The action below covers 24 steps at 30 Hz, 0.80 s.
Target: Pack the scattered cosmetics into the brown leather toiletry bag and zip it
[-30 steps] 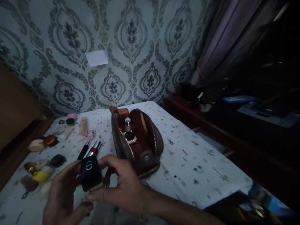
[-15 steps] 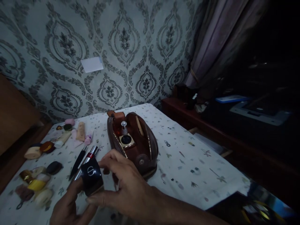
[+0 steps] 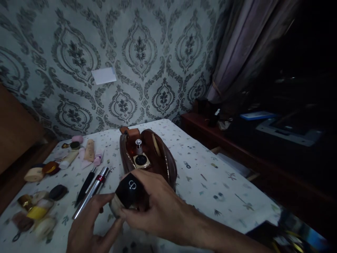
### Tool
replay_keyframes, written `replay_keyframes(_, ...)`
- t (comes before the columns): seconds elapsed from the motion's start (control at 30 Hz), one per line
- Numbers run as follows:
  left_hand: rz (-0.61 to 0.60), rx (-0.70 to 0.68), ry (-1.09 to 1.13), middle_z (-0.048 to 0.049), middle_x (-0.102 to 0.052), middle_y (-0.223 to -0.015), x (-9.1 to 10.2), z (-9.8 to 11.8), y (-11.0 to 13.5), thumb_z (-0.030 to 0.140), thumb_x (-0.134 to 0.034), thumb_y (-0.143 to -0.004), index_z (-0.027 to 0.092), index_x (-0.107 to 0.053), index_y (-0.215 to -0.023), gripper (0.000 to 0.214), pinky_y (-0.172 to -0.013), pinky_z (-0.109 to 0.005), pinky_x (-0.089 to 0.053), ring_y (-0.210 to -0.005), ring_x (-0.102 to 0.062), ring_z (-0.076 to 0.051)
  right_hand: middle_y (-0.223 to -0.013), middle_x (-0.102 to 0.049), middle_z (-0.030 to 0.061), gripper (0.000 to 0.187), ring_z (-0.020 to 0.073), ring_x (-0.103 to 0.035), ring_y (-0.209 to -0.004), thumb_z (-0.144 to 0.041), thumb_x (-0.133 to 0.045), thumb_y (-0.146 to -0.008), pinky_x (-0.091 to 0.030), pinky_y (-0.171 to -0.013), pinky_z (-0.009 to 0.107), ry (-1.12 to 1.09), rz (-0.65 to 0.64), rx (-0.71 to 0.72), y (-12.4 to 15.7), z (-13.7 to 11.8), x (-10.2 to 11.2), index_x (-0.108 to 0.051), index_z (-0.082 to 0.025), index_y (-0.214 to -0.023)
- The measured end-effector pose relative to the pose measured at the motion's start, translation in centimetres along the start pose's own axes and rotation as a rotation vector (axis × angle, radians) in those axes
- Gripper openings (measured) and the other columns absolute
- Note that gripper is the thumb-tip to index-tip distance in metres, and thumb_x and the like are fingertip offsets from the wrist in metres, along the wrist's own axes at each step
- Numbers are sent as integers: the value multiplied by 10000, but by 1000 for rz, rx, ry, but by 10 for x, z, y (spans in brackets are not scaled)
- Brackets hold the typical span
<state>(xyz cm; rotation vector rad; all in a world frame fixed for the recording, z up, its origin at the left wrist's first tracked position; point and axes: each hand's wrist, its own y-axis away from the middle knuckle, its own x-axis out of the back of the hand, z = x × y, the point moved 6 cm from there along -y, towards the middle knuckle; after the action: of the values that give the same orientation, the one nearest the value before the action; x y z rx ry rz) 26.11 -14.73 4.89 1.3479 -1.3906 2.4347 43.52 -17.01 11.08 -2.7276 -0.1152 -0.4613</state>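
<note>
My right hand [image 3: 158, 203] grips a small cosmetic bottle with a glossy black cap [image 3: 130, 189] marked by a silver emblem. The thumb and index finger of my left hand [image 3: 94, 221] pinch its pale lower end; much of the bottle is hidden by my fingers. Just behind my hands stands a brown leather bag [image 3: 171, 168], unzipped, with a gold-framed square item with a black disc [image 3: 141, 160] and a clear-topped bottle [image 3: 138, 143] inside. To the left of the bottle lie a silver tube with a red band [image 3: 92, 191] and a black pen-like stick [image 3: 85, 186].
Several creams and tubes, among them a beige tube [image 3: 90, 150], lie at the left on the patterned white cloth [image 3: 202, 196]. A black disc-shaped item [image 3: 58, 192] is near a yellow item [image 3: 36, 212]. A dark red ledge [image 3: 202, 131] borders the right side, below a curtain [image 3: 237, 49].
Both hands have moved right with the black-capped bottle, toward the front of the bag. The cap has turned and tilted, and the bottle's pale end now shows at my left fingertips.
</note>
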Motion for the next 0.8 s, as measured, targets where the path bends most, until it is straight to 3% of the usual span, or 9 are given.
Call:
replay_keyframes(0.1, -45, -114, 32, -11, -728, -897, -4, 8, -7, 509, -535, -940, 231, -567, -1133, 339, -667, -231, -571, -728, -708, -162, -712, -549, -45, 156, 108, -526, -653, -148, -700, -734, -397, -563, 215, -48, -5, -53, 0, 8, 6, -550, -191, -730)
replay_keyframes(0.17, -61, -120, 31, -28, -742, -955, -5, 8, -8, 520, -564, -924, 227, -565, -1164, 378, -711, -246, -589, -798, -727, -180, -723, -569, -43, 126, 110, -537, -656, -165, -697, -742, -399, -545, 209, -113, -4, -89, -2, 13, 15, -576, -192, -758)
replay_keyframes(0.37, -123, 8, 41, -35, -751, -1031, -12, -19, 3, 563, -587, -900, 252, -605, -1159, 405, -763, -296, -618, -860, -734, -206, -760, -631, -22, 190, 120, -580, -699, -246, -775, -708, -474, -638, 230, -195, 39, -105, -31, 14, 69, -640, -158, -810)
replay_keyframes(0.47, -162, 94, 65, -37, -754, -1045, -19, -43, 19, 590, -585, -888, 257, -639, -1128, 414, -685, -275, -625, -818, -733, -200, -679, -618, -20, 254, 112, -535, -573, -343, -766, -722, -432, -532, 238, -114, 46, -122, -54, 19, 96, -644, -152, -835)
replay_keyframes(0.57, -197, 164, 94, -28, -761, -1033, -24, -67, 35, 593, -599, -873, 267, -672, -1094, 401, -545, -220, -596, -758, -721, -180, -683, -600, -17, 246, 120, -529, -600, -352, -753, -719, -400, -548, 240, 80, 98, -3, -79, 26, 118, -631, -156, -805)
replay_keyframes(0.63, -231, 183, 117, -22, -765, -1016, -28, -79, 43, 578, -615, -866, 272, -683, -1088, 384, -546, -209, -595, -740, -717, -170, -690, -582, -21, 206, 122, -515, -641, -323, -742, -714, -378, -588, 240, 322, 105, 72, -95, 32, 124, -632, -157, -769)
replay_keyframes(0.8, -270, 297, 148, -20, -769, -1016, -38, -93, 56, 641, -578, -862, 275, -697, -1070, 437, -600, -238, -613, -714, -710, -171, -663, -565, -39, 216, 116, -502, -645, -314, -764, -715, -315, -594, 231, 828, -23, 5, -123, 55, 117, -659, -143, -794)
